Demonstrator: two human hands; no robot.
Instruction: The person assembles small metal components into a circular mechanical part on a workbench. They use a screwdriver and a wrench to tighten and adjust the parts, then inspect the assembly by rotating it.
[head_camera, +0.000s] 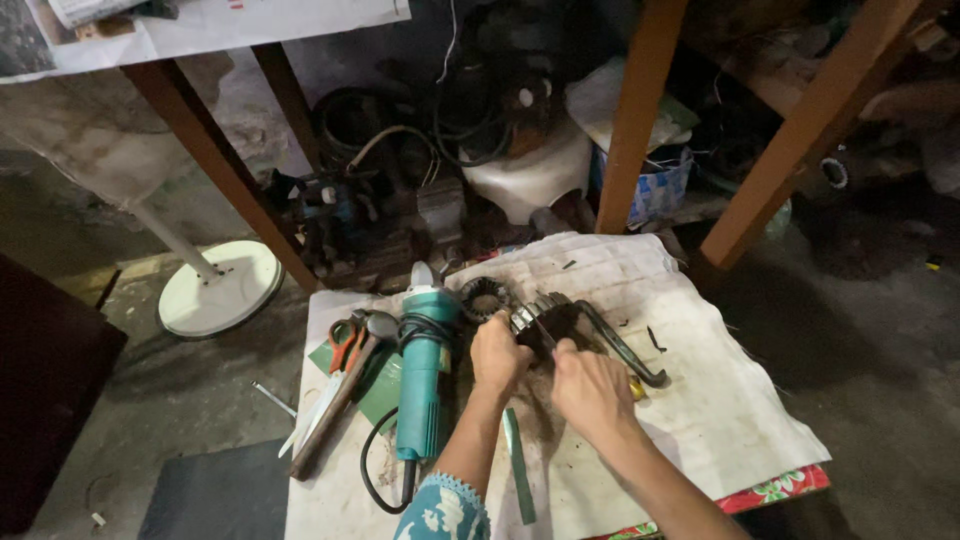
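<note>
My left hand (498, 355) grips a round dark metal motor part (540, 318) with a toothed silvery rim, resting on a dirty white cloth (690, 400). My right hand (588, 385) is closed on a thin tool whose yellow handle end (637, 388) shows by the fingers; its tip lies against the same part. A dark curved metal bar (620, 348) runs out from the part to the right. A second ring-shaped wound piece (484, 298) lies just behind my left hand.
A teal angle grinder (425, 370) with a black cord lies left of my hands. Further left are orange-handled scissors (343, 342), a hammer (335, 405) and a knife. A green strip (519, 465) lies near my forearms. Wooden table legs (640, 110), cables, clutter and a white fan base (220, 288) stand behind.
</note>
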